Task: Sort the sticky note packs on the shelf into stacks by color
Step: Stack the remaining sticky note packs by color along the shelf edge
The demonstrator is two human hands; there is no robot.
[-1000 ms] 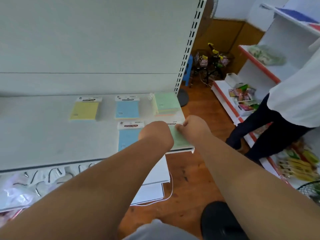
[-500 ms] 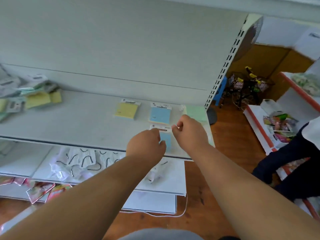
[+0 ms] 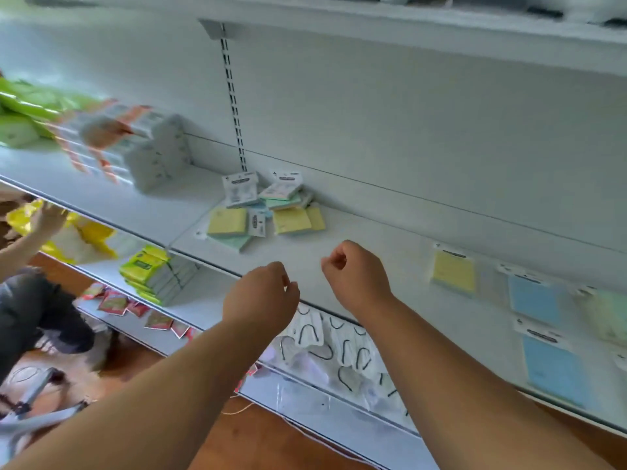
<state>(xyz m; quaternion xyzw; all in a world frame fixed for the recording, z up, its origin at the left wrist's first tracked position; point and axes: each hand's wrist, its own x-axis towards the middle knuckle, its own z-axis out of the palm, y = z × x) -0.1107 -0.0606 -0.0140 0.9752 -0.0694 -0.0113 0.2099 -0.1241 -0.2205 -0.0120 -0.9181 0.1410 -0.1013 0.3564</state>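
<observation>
Hovering empty hands (image 3: 305, 286) near mixed sticky note packs (image 3: 264, 212) on shelf (image 3: 373, 252).

I count two hands of mine, my left hand (image 3: 263, 295) and my right hand (image 3: 356, 274). To the right lie one yellow pack (image 3: 454, 271), two blue packs (image 3: 536, 298) and one green pack (image 3: 607, 315). The mixed pile (image 3: 264, 208) is too jumbled to count.

A shop: white slotted retail shelving (image 3: 339, 266) stocked with packaged goods (image 3: 135, 147) (stationery, snacks).
</observation>
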